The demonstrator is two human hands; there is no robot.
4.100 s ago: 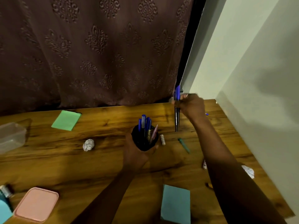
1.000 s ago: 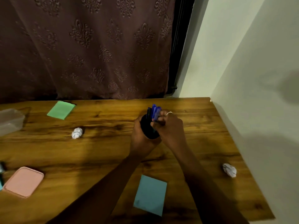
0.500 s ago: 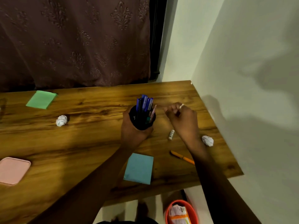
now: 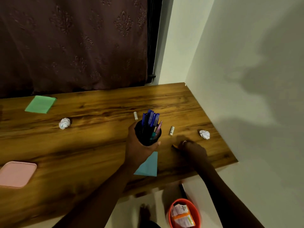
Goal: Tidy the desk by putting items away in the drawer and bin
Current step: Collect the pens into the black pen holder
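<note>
Head view, only angle. Wooden desk [image 4: 82, 145] fills the middle band of the frame, dark curtain above, pale wall at right.

Left hand [image 4: 139, 148] at centre, fingers wrapped closed round a black pen holder [image 4: 148, 135], held up off the wood and packed with blue pens [image 4: 150, 118].

Right hand [image 4: 192, 149] just right of centre, palm down on the desk, fingers curled onto an orange pencil [image 4: 174, 146]. Only the tip shows at the hand's left edge; cannot tell whether the pinch has closed. Ring on one finger.

Loose items lying about: two small white cylinders, one [image 4: 135, 116] above the holder, one [image 4: 171, 130] just right of it. Crumpled paper ball [image 4: 65, 123] centre left, another [image 4: 204, 134] near the right edge. Green note pad [image 4: 40, 104] upper left, blue pad [image 4: 148, 165] partly under the left wrist, pink lid [image 4: 16, 174] lower left.

Orange bin [image 4: 184, 213] on the floor, bottom of frame, wrappers inside. No drawer visible.

Step in hand, by my reading: gathering writing tools into the holder. Next move calls for a firm pinch on the thin pencil, a lift, then a drop point-down among the pens. Paper balls look bound for the bin.
</note>
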